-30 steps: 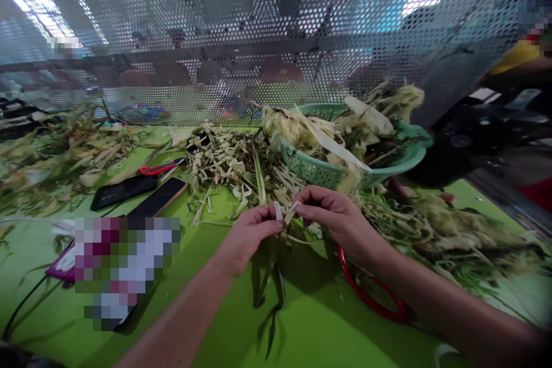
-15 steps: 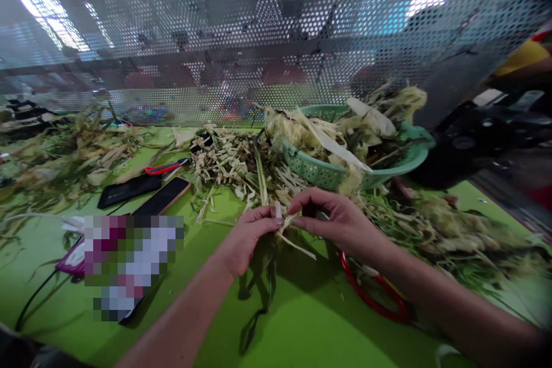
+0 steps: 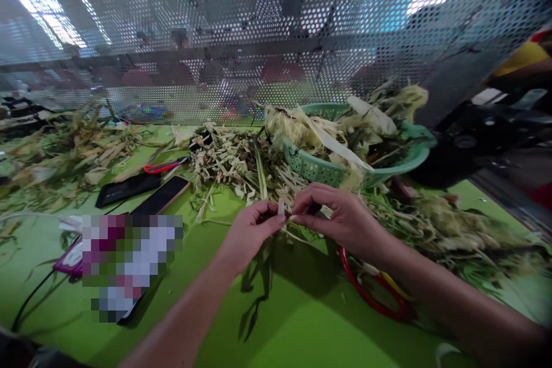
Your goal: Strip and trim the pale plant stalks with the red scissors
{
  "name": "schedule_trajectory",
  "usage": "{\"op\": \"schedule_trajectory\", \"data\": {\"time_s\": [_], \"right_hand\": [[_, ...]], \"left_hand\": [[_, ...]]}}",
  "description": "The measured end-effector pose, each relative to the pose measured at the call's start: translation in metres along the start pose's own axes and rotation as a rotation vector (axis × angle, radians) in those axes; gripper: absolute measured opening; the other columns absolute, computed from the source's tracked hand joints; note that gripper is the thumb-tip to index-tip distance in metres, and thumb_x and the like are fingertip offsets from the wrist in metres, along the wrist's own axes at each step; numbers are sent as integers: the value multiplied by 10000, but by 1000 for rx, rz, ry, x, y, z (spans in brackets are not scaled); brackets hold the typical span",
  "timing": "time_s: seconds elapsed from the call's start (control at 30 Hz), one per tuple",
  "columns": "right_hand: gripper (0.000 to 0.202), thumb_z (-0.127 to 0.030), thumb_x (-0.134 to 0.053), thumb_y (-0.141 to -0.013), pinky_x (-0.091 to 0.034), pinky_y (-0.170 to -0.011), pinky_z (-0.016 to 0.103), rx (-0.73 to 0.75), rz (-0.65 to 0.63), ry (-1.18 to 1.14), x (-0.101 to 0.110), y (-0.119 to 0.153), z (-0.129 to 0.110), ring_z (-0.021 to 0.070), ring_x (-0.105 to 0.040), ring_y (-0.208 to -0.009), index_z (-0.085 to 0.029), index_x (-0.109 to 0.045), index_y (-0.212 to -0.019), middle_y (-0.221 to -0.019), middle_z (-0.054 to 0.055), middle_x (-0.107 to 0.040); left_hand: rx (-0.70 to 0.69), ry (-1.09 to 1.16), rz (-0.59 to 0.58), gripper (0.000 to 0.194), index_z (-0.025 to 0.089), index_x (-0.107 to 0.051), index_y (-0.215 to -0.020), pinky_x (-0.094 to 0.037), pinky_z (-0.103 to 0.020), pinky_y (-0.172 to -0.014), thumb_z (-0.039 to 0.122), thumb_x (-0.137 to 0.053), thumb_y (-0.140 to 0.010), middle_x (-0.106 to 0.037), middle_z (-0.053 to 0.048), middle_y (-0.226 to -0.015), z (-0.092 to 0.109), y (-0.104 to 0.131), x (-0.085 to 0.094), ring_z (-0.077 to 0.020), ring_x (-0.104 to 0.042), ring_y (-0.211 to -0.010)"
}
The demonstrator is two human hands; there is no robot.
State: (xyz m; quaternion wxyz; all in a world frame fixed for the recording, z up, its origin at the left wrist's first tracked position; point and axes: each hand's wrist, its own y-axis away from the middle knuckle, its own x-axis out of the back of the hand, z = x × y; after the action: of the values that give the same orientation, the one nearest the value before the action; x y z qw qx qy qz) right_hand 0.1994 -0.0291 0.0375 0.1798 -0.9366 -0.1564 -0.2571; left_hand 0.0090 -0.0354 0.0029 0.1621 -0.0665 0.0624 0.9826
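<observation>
Got a messy green table (image 3: 310, 322), with leafy scraps (image 3: 228, 158) and a green basket (image 3: 388, 171) toward the back. Also got two dark phones (image 3: 161, 195) over left, plus a red looped handle (image 3: 354, 286) front right.

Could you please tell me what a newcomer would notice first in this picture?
Probably the left hand and right hand, holding pale strips at the center. Behind the right hand, a green basket heaped with husks stands out, while a red loop shows beside the right forearm.
</observation>
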Motion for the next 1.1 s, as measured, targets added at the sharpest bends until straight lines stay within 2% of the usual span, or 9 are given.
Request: {"op": "schedule_trajectory", "data": {"time_s": [0.2,0.33,0.43,0.6,0.77,0.87,1.0,1.1], "right_hand": [[72,-278,-683,-775,-490,-751,329,2,11,-64,-1,-1,1,191,-591,-830,-212,-661,-758,-920,55,-642],[87,-277,-695,-769,-489,-777,320,-36,4,-174,-2,2,-3,184,-603,-821,-208,-653,-735,-835,34,-642],[111,-309,-693,-772,-498,-734,307,-102,10,-220,-4,4,-6,174,-607,-769,-204,-658,-760,-789,28,-650],[143,-322,-681,-760,-486,-650,279,-158,67,-172,-10,3,-6,158,-582,-709,-196,-647,-820,-779,26,-655],[130,-278,-685,-745,-464,-613,264,-155,101,-137,-14,3,-5,145,-560,-680,-205,-640,-843,-794,22,-648],[158,-276,-686,-745,-447,-587,253,-175,115,-143,-16,3,-4,132,-542,-655,-197,-631,-870,-801,20,-636],[193,-299,-693,-745,-432,-577,247,-185,145,-169,-18,4,0,125,-523,-638,-192,-619,-888,-775,12,-618],[225,-315,-710,-733,-427,-572,246,-180,167,-179,-21,4,2,129,-514,-637,-198,-619,-902,-729,-1,-591]], "left_hand": [[-61,-131,-43,214,168,-675,-884,-411,-257,-758,348,-657,-770,-643,-39,-859,1,-1,0,-152,-544,-811],[-43,-149,-85,184,163,-677,-835,-398,-251,-699,336,-650,-779,-632,-23,-790,-1,1,0,-134,-530,-737],[-31,-145,-98,183,163,-675,-835,-392,-250,-682,337,-644,-786,-627,-23,-773,-3,2,-1,-136,-531,-724],[-146,-265,-20,148,181,-689,-850,-404,-274,-753,304,-646,-780,-653,-38,-837,-3,1,-3,-172,-555,-803],[-307,-481,104,57,200,-679,-763,-381,-318,-856,254,-676,-745,-656,-45,-872,-2,0,-3,-217,-541,-931],[-264,-505,88,101,193,-673,-779,-387,-323,-831,290,-645,-778,-643,-48,-848,-3,0,-2,-216,-540,-899],[-170,-376,-25,163,181,-683,-843,-404,-305,-806,320,-604,-812,-656,-53,-860,-5,0,-2,-198,-560,-859],[-115,-323,-42,172,166,-680,-853,-412,-293,-781,317,-630,-788,-652,-50,-846,-6,-1,-3,-188,-563,-825]]}}
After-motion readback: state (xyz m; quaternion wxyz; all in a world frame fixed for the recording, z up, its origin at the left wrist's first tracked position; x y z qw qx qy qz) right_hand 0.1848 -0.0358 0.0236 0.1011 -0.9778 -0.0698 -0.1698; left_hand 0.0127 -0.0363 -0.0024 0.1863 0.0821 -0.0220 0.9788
